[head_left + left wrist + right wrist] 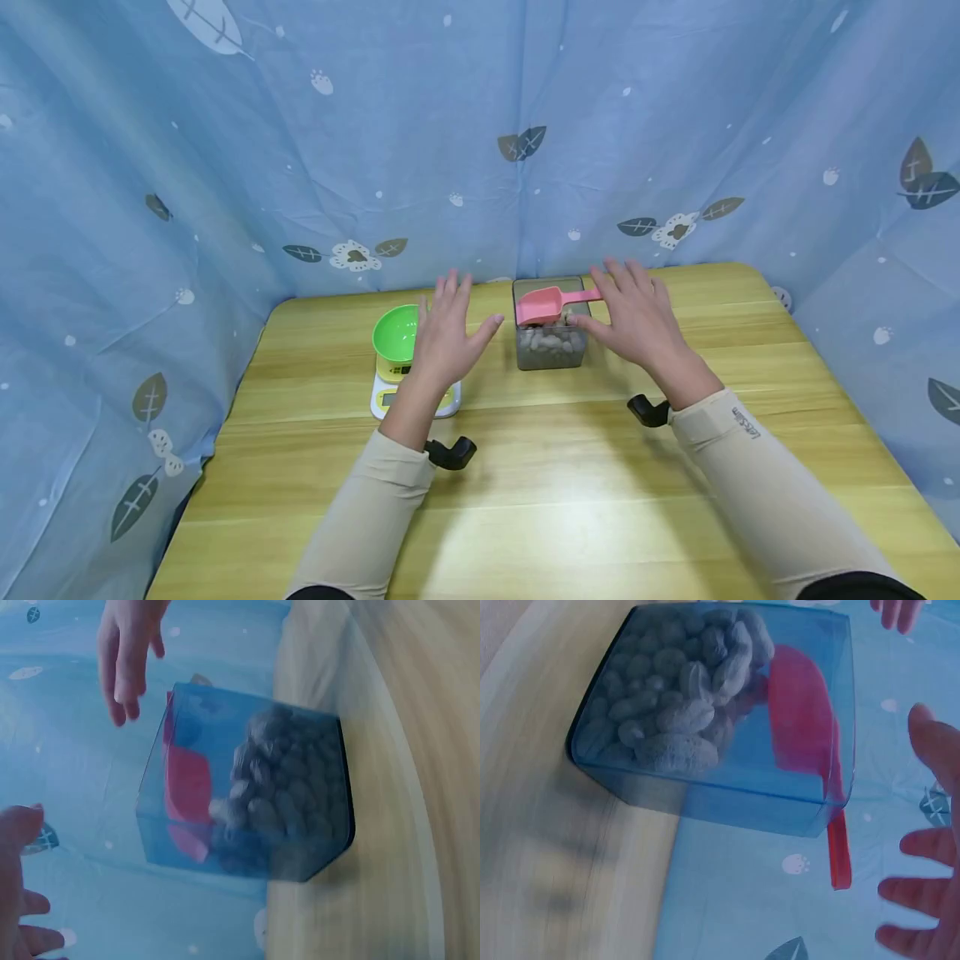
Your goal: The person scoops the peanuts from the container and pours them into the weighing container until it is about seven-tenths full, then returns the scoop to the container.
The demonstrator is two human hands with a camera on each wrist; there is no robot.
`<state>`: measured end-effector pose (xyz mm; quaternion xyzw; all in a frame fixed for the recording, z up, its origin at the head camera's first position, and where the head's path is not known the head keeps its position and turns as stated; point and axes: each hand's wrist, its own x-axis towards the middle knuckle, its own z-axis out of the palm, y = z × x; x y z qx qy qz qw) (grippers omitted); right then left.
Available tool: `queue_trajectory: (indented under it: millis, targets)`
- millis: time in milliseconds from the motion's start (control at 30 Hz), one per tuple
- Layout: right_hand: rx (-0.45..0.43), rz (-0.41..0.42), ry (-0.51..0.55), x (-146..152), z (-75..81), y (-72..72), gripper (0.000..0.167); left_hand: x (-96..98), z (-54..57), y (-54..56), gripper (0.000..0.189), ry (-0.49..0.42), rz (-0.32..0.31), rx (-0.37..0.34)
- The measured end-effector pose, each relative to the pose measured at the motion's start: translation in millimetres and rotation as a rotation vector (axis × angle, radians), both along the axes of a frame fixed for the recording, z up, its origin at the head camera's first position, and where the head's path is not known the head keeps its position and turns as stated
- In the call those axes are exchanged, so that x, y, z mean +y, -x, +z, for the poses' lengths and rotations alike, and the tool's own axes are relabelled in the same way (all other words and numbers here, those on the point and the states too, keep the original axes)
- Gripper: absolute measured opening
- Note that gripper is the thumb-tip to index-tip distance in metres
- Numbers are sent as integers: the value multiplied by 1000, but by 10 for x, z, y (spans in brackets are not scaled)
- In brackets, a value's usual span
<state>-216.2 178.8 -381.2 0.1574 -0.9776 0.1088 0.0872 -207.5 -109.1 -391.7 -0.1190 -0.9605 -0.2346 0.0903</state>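
The head view is bright and mostly clear, with a broad whitish glare on the near middle of the desk (555, 517) and soft-edged shadows beside the sleeves (765, 483), consistent with light from above. The curtain (450, 92) is lit fairly evenly. Both wrist views are dimmer, hazy and blue-tinted. In the left, the desk's grain smears and the nuts (289, 780) look soft; in the right, their texture is crisper, while shadows form blurry patches.

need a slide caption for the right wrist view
Peanuts in their shells fill part of a see-through container with a pink scoop, its handle jutting out.
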Motion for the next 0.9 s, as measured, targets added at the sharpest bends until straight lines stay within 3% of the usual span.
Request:
queue_trajectory:
  millis: [133, 300, 633, 900]
  targets:
    - [73, 73, 20, -3, -24, 83, 67, 75, -41, 38, 74, -148, -67, 6]
    - [134, 135, 2, -48, -46, 179, 48, 190, -112, 99, 63, -242, -83, -23]
    - [80, 197, -94, -124, -105, 300, 29, 426, -347, 145, 61, -215, -146, -106]
    - [132, 284, -80, -147, -90, 354, 20, 499, -433, 130, 58, -238, -126, -96]
